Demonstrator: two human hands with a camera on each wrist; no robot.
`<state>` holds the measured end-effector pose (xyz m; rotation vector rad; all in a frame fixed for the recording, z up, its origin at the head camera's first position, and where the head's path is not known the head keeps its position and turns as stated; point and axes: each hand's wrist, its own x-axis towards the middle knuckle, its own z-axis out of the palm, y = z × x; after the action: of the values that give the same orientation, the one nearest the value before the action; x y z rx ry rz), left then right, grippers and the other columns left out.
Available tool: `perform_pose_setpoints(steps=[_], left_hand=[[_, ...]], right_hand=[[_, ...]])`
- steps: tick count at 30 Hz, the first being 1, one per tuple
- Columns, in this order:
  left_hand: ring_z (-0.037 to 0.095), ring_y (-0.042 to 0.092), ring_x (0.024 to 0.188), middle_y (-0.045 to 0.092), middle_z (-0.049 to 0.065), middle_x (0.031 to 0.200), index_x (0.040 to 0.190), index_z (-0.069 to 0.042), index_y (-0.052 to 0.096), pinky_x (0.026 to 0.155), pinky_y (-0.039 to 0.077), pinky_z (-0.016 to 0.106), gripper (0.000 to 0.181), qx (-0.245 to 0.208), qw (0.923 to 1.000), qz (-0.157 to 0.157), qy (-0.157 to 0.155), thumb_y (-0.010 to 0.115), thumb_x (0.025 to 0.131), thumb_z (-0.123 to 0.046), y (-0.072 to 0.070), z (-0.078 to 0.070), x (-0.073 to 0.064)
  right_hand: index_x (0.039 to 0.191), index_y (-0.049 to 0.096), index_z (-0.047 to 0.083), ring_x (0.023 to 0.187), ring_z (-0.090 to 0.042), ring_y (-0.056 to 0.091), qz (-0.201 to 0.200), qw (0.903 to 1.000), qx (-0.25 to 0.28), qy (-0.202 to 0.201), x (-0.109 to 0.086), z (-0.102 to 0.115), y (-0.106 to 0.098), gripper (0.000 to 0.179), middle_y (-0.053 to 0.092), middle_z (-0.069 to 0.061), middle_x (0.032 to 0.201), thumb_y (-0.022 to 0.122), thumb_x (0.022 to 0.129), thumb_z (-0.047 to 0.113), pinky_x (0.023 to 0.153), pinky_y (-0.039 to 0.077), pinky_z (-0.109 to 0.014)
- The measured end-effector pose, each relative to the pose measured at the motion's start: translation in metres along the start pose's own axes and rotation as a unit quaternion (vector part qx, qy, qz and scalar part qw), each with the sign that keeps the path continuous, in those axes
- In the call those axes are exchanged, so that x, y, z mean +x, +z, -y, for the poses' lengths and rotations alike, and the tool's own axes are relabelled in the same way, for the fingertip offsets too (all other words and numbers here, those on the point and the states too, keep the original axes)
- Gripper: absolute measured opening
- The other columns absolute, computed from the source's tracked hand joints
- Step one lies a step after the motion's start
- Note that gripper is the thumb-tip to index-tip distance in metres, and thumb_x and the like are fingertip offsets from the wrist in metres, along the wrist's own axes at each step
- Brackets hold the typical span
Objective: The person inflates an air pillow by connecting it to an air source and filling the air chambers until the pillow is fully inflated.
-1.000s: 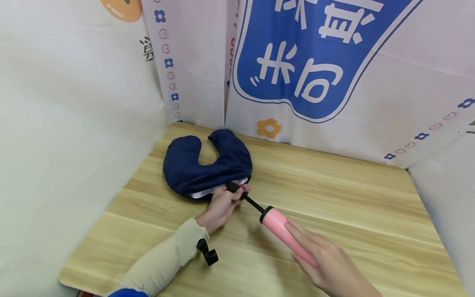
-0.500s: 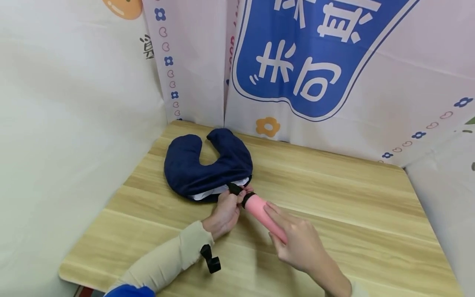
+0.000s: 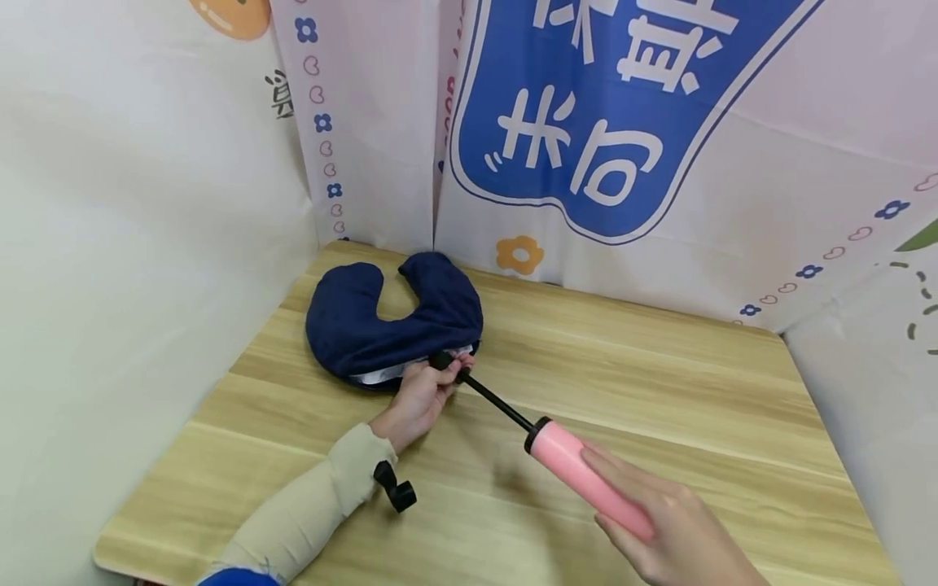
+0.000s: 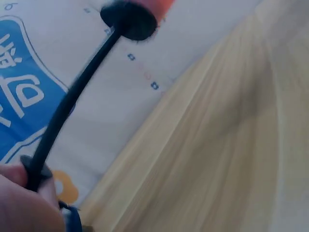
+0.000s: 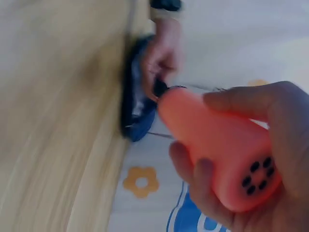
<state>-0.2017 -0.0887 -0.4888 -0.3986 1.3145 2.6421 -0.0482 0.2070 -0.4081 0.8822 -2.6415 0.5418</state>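
Observation:
A dark navy U-shaped neck pillow (image 3: 396, 330) lies on the table, its near edge unzipped with white lining showing. My left hand (image 3: 421, 399) pinches the black handle end of a hand pump (image 3: 586, 476) right at that opening. Around the pump's pink barrel curls my right hand (image 3: 674, 521), well to the lower right. A long stretch of black rod (image 4: 65, 106) shows between handle and barrel in the left wrist view. In the right wrist view the barrel's end has several dark holes. The pump's tip and its link to the pillow are hidden behind the left hand.
The wood-grain table (image 3: 659, 391) fills the lower view, with its right and left edges visible. White printed cloth (image 3: 733, 203) hangs behind it and on both sides. A black bracket (image 3: 396, 488) sticks out from the left wrist.
My right hand pushed the pink barrel up to the left hand half a second ago and has now drawn it back, baring the rod. The left hand and pillow stay together.

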Motion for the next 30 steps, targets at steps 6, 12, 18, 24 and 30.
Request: perform_pose_setpoints(steps=[6, 12, 18, 24, 30], left_hand=[[0.01, 0.071, 0.104, 0.073, 0.005, 0.11, 0.127, 0.011, 0.058, 0.098, 0.057, 0.019, 0.026, 0.003, 0.9999, -0.003, -0.016, 0.046, 0.103, 0.012, 0.013, 0.01, -0.012], [0.014, 0.071, 0.109, 0.074, 0.006, 0.113, 0.137, 0.014, 0.052, 0.095, 0.058, 0.02, 0.034, 0.039, 0.9992, -0.011, 0.003, 0.049, 0.104, 0.01, 0.006, 0.005, -0.017], [0.013, 0.076, 0.101, 0.074, 0.014, 0.118, 0.12, 0.007, 0.056, 0.099, 0.059, 0.025, 0.02, 0.039, 0.9987, 0.023, 0.023, 0.055, 0.101, 0.013, -0.005, -0.007, -0.003], [0.009, 0.075, 0.099, 0.075, 0.006, 0.11, 0.118, 0.002, 0.055, 0.096, 0.058, 0.019, 0.016, 0.014, 0.9995, 0.03, 0.003, 0.048, 0.105, 0.01, -0.015, -0.012, 0.011], [0.006, 0.072, 0.101, 0.073, -0.001, 0.103, 0.115, 0.002, 0.055, 0.097, 0.056, 0.017, 0.02, -0.013, 0.9995, 0.026, -0.007, 0.042, 0.105, 0.013, -0.002, 0.0, 0.008]], right_hand=[[0.143, 0.068, 0.017, 0.096, -0.015, 0.078, -0.046, 0.9988, -0.015, 0.005, 0.034, 0.012, 0.037, 0.071, 0.073, 0.0, 0.137, 0.086, 0.074, 0.015, 0.074, 0.064, -0.033], [0.144, 0.066, 0.012, 0.116, -0.026, 0.076, -0.054, 0.9971, 0.054, 0.007, 0.058, 0.011, 0.079, 0.069, 0.07, -0.006, 0.142, 0.087, 0.079, 0.014, 0.089, 0.065, -0.042], [0.155, 0.054, 0.016, 0.129, -0.028, 0.068, -0.005, 0.9973, 0.072, 0.015, 0.038, 0.005, 0.064, 0.075, 0.059, -0.005, 0.155, 0.086, 0.088, 0.018, 0.102, 0.059, -0.044], [0.155, 0.055, 0.023, 0.126, -0.022, 0.07, 0.004, 0.9973, 0.066, 0.033, 0.004, -0.003, 0.03, 0.081, 0.064, 0.001, 0.15, 0.09, 0.082, 0.016, 0.11, 0.045, -0.013], [0.145, 0.065, 0.021, 0.105, -0.013, 0.077, -0.047, 0.9967, 0.033, 0.057, 0.026, 0.012, 0.042, 0.073, 0.069, 0.005, 0.142, 0.089, 0.077, 0.014, 0.088, 0.059, -0.018]])
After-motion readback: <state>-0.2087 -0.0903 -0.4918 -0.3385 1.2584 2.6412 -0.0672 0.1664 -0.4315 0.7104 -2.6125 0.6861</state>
